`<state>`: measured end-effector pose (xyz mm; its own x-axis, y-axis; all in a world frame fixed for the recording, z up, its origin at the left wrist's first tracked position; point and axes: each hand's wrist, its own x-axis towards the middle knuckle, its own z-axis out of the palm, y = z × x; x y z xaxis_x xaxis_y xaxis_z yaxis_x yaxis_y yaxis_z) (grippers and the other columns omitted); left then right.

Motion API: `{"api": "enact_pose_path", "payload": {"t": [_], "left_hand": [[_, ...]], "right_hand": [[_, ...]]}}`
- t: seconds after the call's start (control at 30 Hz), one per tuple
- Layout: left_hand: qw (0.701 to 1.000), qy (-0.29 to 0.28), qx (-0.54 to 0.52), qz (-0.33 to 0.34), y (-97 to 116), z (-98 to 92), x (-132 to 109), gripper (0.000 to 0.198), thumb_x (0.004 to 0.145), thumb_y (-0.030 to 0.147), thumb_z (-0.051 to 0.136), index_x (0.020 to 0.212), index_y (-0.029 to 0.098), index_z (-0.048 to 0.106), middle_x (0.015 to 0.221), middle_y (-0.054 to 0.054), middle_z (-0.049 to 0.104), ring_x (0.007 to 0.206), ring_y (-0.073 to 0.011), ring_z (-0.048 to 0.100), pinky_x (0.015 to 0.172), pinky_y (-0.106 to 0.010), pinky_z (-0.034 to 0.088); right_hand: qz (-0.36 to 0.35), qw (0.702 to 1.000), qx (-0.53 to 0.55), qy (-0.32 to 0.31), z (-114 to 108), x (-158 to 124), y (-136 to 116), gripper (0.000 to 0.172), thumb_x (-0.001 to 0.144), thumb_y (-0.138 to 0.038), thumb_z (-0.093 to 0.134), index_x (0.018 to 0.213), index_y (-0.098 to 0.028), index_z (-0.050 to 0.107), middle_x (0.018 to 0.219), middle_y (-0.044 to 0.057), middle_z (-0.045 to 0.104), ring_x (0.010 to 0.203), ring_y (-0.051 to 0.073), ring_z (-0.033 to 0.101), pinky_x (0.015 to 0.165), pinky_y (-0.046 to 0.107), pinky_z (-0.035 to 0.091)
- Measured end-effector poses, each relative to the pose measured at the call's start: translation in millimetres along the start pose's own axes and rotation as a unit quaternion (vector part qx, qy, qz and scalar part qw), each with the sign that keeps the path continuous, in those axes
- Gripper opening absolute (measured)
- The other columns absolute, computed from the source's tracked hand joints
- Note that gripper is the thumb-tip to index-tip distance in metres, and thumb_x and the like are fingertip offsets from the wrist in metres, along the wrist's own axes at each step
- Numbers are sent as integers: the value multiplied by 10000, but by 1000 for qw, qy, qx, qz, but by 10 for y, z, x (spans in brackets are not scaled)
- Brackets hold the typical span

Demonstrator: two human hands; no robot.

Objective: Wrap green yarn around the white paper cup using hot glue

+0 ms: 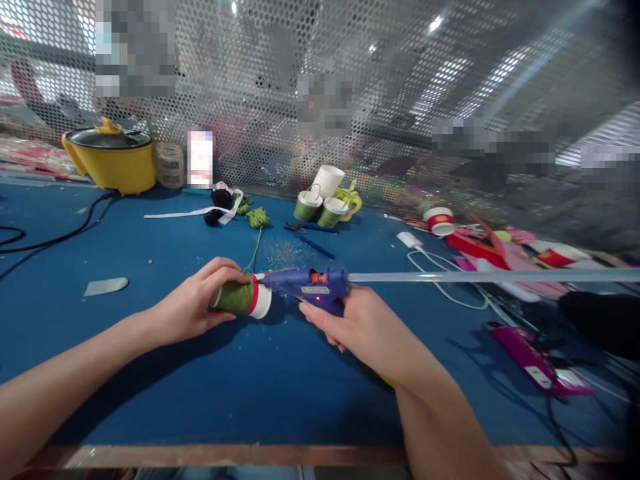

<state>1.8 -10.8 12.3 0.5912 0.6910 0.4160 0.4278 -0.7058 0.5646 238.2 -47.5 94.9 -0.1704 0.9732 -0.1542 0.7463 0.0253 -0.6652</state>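
My left hand (213, 297) is wrapped round a small paper cup (261, 301) lying on its side. Green yarn (235, 298) covers much of the cup, and a red band and white rim show at its right end. A strand runs from the cup up to a loose bundle of green yarn (257, 217). My right hand (357, 320) grips a blue hot glue gun (325, 283) with a small red light lit on it. Its nozzle points left and meets the cup at the red band. A long clear glue stick (450, 277) sticks out of the gun's back.
Blue-handled pliers (313, 241) lie beyond the glue gun. Two green-wrapped cups (307, 206) stand by a white cup (329, 179) at the mesh screen. A yellow electric pot (117, 160) stands at left. A purple power strip (525, 357) and cables lie at right.
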Motion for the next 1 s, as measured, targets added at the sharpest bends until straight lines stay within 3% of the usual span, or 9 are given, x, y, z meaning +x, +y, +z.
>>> {"api": "enact_pose_path", "payload": {"t": [0.37,1.0], "left_hand": [[1000,-3,-9,-28,-9,-22,11,414,749,161,633,1112,211,441,1127,-98,482,1060,-241,512,887,-400,455],[999,-19,28,34,3,7,-19,381,798,110,548,1146,204,424,1196,-112,436,1101,-228,473,923,-380,445]], "right_hand": [[-4,1000,-18,2,20,-14,24,296,774,-354,537,530,-200,470,420,-32,516,387,109,488,412,219,387],[-11,1000,-9,16,38,43,23,268,779,-360,540,576,-191,492,431,-36,521,389,110,499,419,218,396]]}}
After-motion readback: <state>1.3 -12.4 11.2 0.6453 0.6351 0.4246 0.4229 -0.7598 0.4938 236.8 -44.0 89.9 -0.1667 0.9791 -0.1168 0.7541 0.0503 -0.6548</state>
